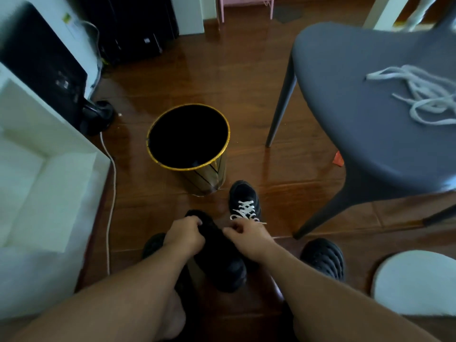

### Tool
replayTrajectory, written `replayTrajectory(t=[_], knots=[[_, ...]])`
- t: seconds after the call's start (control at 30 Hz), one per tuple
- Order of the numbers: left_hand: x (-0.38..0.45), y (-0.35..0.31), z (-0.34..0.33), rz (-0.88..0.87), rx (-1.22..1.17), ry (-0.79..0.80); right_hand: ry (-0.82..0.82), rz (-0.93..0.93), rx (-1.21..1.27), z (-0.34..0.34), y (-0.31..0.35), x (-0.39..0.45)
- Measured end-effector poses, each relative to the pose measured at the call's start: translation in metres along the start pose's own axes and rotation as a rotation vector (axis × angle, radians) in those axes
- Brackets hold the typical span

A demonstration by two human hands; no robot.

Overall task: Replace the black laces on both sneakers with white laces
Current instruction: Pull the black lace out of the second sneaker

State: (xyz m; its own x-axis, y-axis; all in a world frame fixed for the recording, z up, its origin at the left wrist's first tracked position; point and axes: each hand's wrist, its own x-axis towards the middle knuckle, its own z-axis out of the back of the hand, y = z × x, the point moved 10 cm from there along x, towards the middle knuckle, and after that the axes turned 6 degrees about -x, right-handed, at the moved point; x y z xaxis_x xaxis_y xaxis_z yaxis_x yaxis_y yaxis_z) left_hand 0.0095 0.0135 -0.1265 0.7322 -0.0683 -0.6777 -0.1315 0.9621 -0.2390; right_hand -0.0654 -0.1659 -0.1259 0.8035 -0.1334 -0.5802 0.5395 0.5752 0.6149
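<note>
One black sneaker stands on the floor wearing white laces. A second black sneaker lies between my hands, its lacing too dark to make out. My left hand grips this sneaker near its upper end, fingers curled over it. My right hand is at its right side with fingers curled in a pinch; what it pinches is too dark to make out. A loose heap of white laces lies on the grey chair seat at the right.
A black bin with a gold rim stands just beyond the sneakers. Black clogs are on my feet. White furniture and a white cable fill the left; a round white stool is at lower right.
</note>
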Motion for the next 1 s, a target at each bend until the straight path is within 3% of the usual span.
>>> replayTrajectory(t=[0.07,0.23,0.47,0.57,0.63,0.8,1.0], knots=[[-0.018,-0.023,0.043,-0.035,0.052,-0.049,0.110,0.058,-0.035,0.000,0.035,-0.007],[-0.099,-0.091,0.134,-0.258,0.200,-0.088,0.152,0.161,-0.359,0.064,0.114,-0.057],[-0.244,-0.153,0.218,-0.561,0.320,-0.077,-0.103,0.270,-0.531,0.183,0.201,-0.193],[-0.285,-0.173,0.252,-0.675,0.130,-0.074,-0.338,0.327,-0.557,0.238,0.221,-0.230],[-0.291,-0.185,0.277,-0.772,-0.070,-0.166,-0.496,0.366,-0.540,0.269,0.228,-0.244],[-0.271,-0.169,0.301,-0.859,-0.928,-0.447,-0.732,0.450,-0.372,0.302,0.225,-0.249],[-0.277,-0.162,0.294,-0.897,-1.044,-0.535,-0.834,0.496,-0.195,0.295,0.234,-0.250]])
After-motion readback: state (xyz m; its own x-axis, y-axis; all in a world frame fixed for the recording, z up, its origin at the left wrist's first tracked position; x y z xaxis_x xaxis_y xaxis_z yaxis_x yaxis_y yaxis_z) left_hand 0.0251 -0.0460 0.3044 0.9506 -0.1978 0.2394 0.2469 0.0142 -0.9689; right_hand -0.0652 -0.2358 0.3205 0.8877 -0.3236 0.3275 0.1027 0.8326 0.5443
